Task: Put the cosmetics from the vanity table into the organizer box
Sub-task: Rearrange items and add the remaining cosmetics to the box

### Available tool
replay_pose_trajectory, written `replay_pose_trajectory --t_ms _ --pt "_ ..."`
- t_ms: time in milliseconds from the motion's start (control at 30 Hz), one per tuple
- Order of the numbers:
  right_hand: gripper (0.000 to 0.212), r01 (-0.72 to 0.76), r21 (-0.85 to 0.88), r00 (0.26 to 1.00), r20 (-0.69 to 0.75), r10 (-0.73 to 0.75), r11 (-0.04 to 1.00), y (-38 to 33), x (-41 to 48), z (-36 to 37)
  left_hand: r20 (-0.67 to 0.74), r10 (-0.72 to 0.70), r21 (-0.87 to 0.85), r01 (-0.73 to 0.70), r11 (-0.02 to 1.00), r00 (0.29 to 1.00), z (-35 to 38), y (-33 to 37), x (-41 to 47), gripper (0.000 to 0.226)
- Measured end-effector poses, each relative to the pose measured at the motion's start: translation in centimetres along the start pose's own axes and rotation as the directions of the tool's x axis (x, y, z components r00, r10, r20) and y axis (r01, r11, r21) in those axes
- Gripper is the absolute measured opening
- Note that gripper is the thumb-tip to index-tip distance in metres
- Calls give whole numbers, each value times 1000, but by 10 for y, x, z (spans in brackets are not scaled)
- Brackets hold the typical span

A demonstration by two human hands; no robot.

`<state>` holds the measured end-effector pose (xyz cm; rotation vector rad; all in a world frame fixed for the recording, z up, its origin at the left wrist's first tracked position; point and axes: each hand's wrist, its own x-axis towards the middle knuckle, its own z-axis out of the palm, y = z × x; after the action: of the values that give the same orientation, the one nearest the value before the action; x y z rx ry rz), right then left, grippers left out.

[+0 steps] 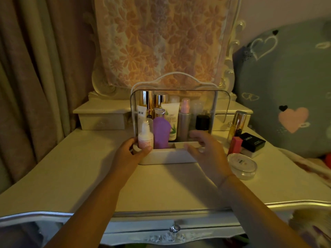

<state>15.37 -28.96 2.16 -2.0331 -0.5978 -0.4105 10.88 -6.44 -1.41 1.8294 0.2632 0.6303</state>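
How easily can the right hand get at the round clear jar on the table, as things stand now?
Probably yes, easily. The round clear jar sits in the open on the vanity table, just beside the right hand, which is empty and spread. Nothing stands between them; the pink lipstick stands behind the jar.

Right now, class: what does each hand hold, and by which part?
The left hand grips the pink pump bottle around its lower body. The right hand is open, holding nothing.

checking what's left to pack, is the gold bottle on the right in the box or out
Out. The gold bottle stands upright on the table, right of the box, outside its clear wall.
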Motion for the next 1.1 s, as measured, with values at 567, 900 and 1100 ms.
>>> replay_pose_trajectory --t_ms 567,900,1100 --pt "64 -223 -13 974 -47 222 975 80 -47 -90 1 -46 67 46 997 999 1 -6 1 64" --pt "67 -171 4 985 17 171 985 84 -51 -92 17 -47 42 47 998 999 1 -5 0 61" --pt "57 -265 147 943 -166 288 953 84 -29 -98 20 -46 41 45 998 999 1 -3 0 62"
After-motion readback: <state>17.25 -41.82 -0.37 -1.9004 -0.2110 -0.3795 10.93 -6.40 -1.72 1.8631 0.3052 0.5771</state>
